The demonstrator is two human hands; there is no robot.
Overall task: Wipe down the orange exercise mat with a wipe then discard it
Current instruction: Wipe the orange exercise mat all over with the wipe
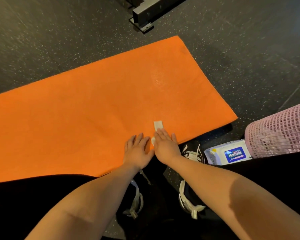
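Head view: flat orange foam exercise mat (93, 108) lies on dark speckled rubber floor (42, 40). Right hand (164, 144) flat, fingers straight, pressing folded white wipe (158, 126) onto mat near its near edge. Left hand (137, 148) just beside, fingers spread, resting on mat, holding nothing. White wipes pack with blue label (229, 154) on floor right of mat, touching rolled pink mesh-patterned mat (280, 130).

The flat orange foam exercise mat (97, 108) lies on dark speckled rubber flooring (42, 40). The right hand (164, 144) presses a small folded white wipe (158, 126) flat onto the mat; the left hand (137, 149) rests open beside it. A white wipes packet (229, 154) touches a rolled pink mesh-wrapped mat (280, 130).
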